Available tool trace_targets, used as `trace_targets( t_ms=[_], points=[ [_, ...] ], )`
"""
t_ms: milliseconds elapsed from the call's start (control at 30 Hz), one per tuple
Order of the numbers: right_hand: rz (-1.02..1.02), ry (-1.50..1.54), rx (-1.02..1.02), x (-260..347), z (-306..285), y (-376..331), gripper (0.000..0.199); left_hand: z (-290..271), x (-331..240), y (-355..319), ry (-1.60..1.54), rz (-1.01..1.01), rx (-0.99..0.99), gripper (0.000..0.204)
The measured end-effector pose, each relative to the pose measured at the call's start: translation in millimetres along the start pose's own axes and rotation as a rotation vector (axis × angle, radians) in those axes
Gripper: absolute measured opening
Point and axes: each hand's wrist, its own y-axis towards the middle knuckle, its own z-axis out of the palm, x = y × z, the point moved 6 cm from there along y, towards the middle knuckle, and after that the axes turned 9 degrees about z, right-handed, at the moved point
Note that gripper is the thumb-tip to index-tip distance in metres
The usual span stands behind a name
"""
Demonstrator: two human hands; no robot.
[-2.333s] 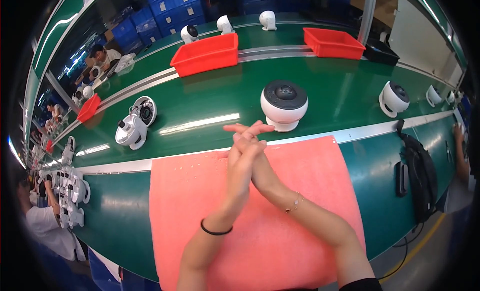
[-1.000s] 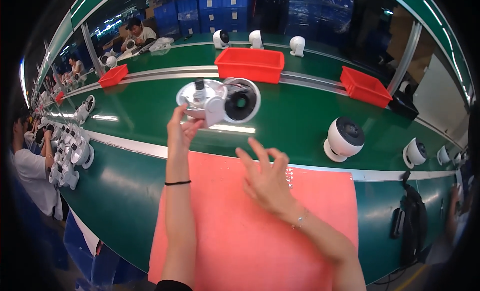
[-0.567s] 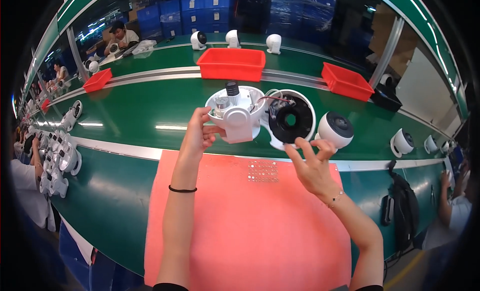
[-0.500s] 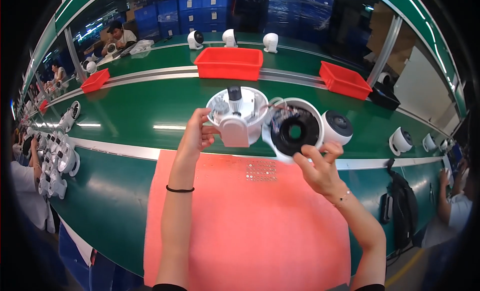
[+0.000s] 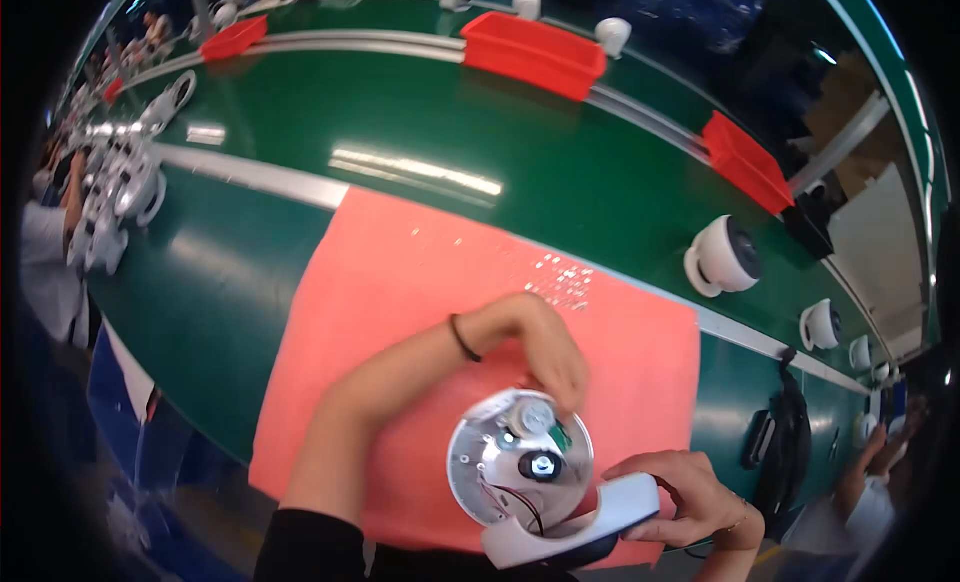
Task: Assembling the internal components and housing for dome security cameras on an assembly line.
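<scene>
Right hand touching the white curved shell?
Touching. The head view shows the right hand gripping the white curved shell at its right end, no gap visible.

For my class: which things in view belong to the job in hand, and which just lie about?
In the job:
white round open plastic housing, left hand at its rim
white curved plastic shell, in the right hand
pink foam mat underneath
small shiny pieces on it, probably

Lying about:
red rectangular plastic bins
white rounded dark-faced unit
long black item
</scene>
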Motion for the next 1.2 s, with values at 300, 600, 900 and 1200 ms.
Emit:
trace_targets(
  t_ms=[300, 600, 900, 1200],
  points=[
    [0.426, 0.59, 0.08, -55, 16, 10, 0.048, 31, -46, -51, 0.364, -0.365, -1.129, 0.022],
    [0.321, 0.646, 0.17, -62, 22, -9, 0.059, 176, -93, -26, 0.704, -0.368, -1.399, 0.038],
    [0.199, 0.439, 0.119, -51, 29, -3, 0.052, 168, -83, -19, 0.569, -0.345, -1.358, 0.045],
    [0.166, 0.13, -0.02, -42, 23, 6, 0.045, 165, -91, -30, 0.608, -0.515, -1.612, 0.057]
  ],
)
